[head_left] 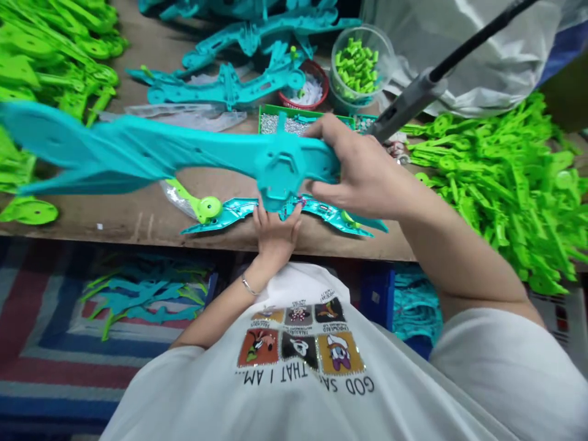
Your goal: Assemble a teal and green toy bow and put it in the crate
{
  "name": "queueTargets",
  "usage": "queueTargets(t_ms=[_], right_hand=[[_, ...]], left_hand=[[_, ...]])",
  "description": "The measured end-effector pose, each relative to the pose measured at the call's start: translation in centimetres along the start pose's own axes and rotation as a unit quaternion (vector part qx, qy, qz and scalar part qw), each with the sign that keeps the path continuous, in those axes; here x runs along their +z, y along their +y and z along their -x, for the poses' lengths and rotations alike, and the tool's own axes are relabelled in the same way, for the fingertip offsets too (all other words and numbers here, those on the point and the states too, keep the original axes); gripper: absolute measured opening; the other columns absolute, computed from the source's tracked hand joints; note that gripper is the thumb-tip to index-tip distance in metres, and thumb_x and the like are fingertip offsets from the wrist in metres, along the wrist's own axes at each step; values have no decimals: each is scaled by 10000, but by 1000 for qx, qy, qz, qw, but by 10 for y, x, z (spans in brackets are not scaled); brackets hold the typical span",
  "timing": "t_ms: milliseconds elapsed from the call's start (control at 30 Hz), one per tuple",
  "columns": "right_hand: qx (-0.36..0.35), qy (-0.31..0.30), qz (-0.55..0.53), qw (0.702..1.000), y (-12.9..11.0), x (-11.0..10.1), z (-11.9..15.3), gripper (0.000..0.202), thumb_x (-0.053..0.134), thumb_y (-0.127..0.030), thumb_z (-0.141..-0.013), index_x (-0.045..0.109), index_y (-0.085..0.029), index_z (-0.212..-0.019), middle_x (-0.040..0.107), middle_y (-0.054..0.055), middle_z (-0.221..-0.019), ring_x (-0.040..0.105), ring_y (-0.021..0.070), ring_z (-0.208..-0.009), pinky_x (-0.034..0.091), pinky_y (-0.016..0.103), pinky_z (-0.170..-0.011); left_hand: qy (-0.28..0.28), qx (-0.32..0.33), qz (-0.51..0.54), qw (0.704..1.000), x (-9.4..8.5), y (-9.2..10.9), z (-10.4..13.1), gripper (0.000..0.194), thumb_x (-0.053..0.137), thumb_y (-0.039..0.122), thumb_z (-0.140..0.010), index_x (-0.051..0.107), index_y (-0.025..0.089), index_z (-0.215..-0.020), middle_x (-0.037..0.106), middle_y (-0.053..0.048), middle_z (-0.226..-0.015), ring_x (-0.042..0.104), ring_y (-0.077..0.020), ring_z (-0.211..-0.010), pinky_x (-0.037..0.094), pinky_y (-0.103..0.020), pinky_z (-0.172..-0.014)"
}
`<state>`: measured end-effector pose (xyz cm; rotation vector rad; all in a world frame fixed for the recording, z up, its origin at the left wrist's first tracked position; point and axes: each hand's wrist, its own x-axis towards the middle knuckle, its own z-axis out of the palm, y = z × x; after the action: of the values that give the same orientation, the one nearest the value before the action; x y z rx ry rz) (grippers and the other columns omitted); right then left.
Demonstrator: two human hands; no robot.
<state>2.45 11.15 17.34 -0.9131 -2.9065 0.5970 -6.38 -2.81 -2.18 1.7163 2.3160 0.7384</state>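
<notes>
A long teal plastic shell shaped like half of a toy bow (pixel 206 144) is raised above the workbench, gripped near its right end by my right hand (pixel 362 168). Beneath it, a second teal bow half (pixel 234 211) lies on the bench edge with its inner side up, small parts showing inside. My left hand (pixel 275 236) holds this lower half at its middle; the raised shell hides some fingertips. A lime-green lever with a round end (pixel 209 208) sits at the lower half's left limb. Another green piece (pixel 348 217) shows at its right limb.
Lime-green parts are heaped at the left (pixel 55 55) and right (pixel 509 184). Behind are more teal shells (pixel 225 86), a red basket (pixel 316 101), a clear tub of green pieces (pixel 361 67) and a green tray of screws (pixel 266 119). A grey-black tool (pixel 408 104) hangs at upper right.
</notes>
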Motion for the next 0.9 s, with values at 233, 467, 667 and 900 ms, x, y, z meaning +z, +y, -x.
queueTargets(t_ms=[233, 467, 667, 900], right_hand=[[122, -34, -25, 992, 86, 11, 67, 414, 667, -225, -717, 624, -213, -1129, 690, 41, -917, 593, 202, -742, 467, 337, -711], [203, -77, -75, 973, 131, 29, 87, 470, 613, -295, -679, 664, -147, -1123, 663, 32, -864, 573, 182, -732, 452, 308, -725], [204, -68, -91, 972, 135, 36, 79, 491, 625, -319, -679, 671, -133, -1130, 658, 44, -869, 565, 191, -757, 452, 308, -737], [276, -86, -86, 953, 132, 44, 90, 563, 637, -321, -669, 666, -136, -1200, 671, 38, -852, 572, 194, -733, 451, 304, -709]], left_hand=[[21, 8, -27, 999, -6, 4, 5, 385, 498, 392, -1009, 650, 363, -1361, 515, -184, -1446, 476, -417, -1272, 393, -699, -987], [-11, 30, -48, 998, -13, 2, -2, 431, 447, 404, -1019, 639, 345, -1400, 532, -214, -1337, 491, -409, -1175, 402, -671, -954], [-79, -1, -81, 994, -23, 9, 0, 426, 471, 365, -1018, 620, 377, -1417, 462, -186, -1477, 474, -391, -1217, 374, -578, -1037], [-80, 15, -64, 995, -23, 2, 6, 412, 498, 335, -1014, 639, 374, -1398, 466, -196, -1497, 453, -407, -1285, 346, -585, -1065]])
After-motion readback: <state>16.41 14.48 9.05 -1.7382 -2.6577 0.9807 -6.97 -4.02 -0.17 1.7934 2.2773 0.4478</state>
